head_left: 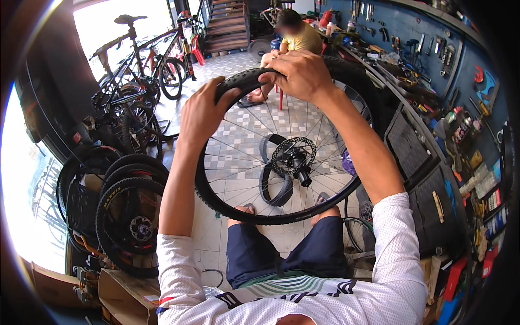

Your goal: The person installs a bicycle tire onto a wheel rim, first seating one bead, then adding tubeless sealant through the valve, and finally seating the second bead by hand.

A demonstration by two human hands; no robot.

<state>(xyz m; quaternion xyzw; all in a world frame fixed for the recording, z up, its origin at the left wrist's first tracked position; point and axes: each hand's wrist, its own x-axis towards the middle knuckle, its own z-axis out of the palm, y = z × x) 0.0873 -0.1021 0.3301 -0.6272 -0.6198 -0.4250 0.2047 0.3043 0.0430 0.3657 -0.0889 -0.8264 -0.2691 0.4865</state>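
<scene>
A bicycle wheel (299, 167) with thin spokes, a brake disc (281, 157) and a black knobbly tyre (244, 213) stands tilted in front of my legs. My left hand (203, 111) is closed around the tyre at the wheel's upper left. Further right along the same upper edge, my right hand (300, 76) grips the tyre, its thumb pressed on the near side and its fingers over the top. The two hands are a short gap apart, with bare tyre between them. Whether the tyre bead sits inside the rim there is hidden.
A looped black band (277, 187) lies on the tiled floor beyond the spokes. Several wheels (130, 222) lean at left, near parked bicycles (135, 65). A cluttered tool bench (411, 103) runs along the right. A person (303, 40) in yellow sits at the back.
</scene>
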